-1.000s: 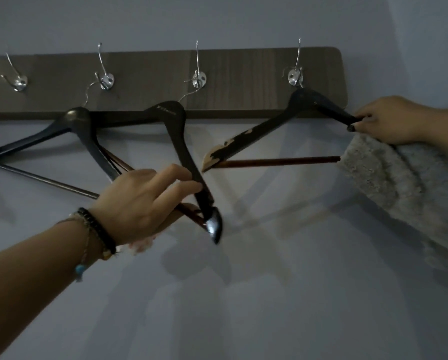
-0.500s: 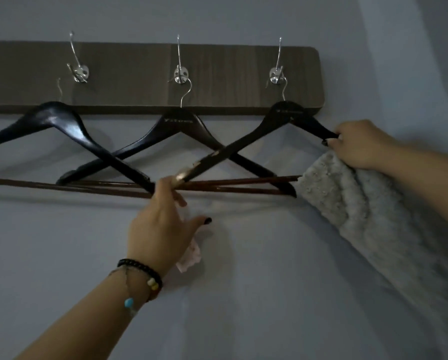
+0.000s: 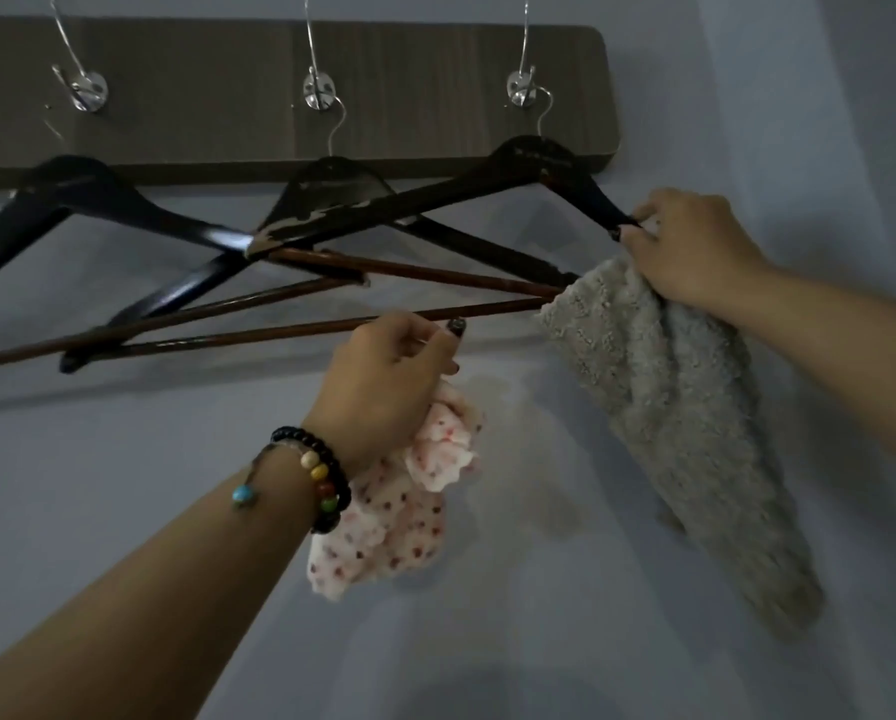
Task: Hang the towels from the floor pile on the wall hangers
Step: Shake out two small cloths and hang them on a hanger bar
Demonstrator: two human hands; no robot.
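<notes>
Three dark wooden hangers hang overlapping from metal hooks on a wooden wall board (image 3: 435, 90). The rightmost hanger (image 3: 529, 158) has a chipped left arm. My right hand (image 3: 690, 246) grips that hanger's right tip and also holds a fluffy grey towel (image 3: 669, 407), which droops down to the right. My left hand (image 3: 388, 376) pinches a brown crossbar (image 3: 279, 330) from below while holding a white cloth with red dots (image 3: 399, 501) in its palm. The middle hanger (image 3: 331, 174) and the left hanger (image 3: 71, 189) carry nothing.
The bare pale wall (image 3: 539, 615) fills the space below the board. Metal hooks (image 3: 87, 90) stick out from the board above the hangers. The crossbars of the hangers cross one another at the centre. The floor pile is out of view.
My left hand has shifted right along the crossbars and now pinches one; the dotted cloth shows more below it. The right hand keeps its grip on the hanger tip and grey towel.
</notes>
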